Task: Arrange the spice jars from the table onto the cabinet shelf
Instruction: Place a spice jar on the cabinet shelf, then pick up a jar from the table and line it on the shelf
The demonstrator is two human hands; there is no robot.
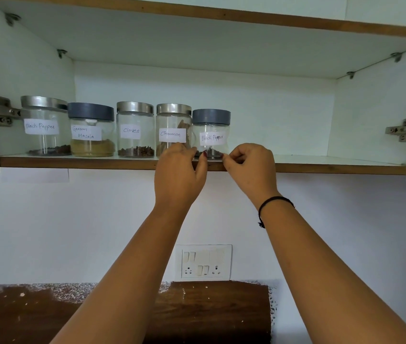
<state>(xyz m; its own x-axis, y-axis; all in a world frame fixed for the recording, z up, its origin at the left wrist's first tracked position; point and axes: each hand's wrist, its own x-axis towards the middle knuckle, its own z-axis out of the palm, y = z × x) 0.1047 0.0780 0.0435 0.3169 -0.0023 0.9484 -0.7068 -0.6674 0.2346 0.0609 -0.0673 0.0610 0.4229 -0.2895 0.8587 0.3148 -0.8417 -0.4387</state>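
Head view: left hand (pixel 179 170), right hand (pixel 249 165) fingers (pixel 233 155) grasp grey-lidded Black Pepper jar (pixel 211 125) (few peppercorns), on shelf (pixel 321 167).

Colour check at shelf lvl, as I see it on my feed

Btw. the fingers (pixel 231 156): Black Pepper jar (pixel 211 135), clear, grey lid, white label w/ black script, black specks. Left of the fingers, in order: Cinnamon jar (pixel 173 127), silver lid, brown sticks; Cloves jar (pixel 135 130), silver, dark brown; Garam Masala jar (pixel 91 135), grey, ochre; far Black Pepper jar (pixel 44 127), silver. Under the fingers: shelf (pixel 321 167) edge brown, top white. Below them: black wrist thread (pixel 275 201), white switch plate (pixel 205 261), brown slab (pixel 209 311) w/ white speckle.
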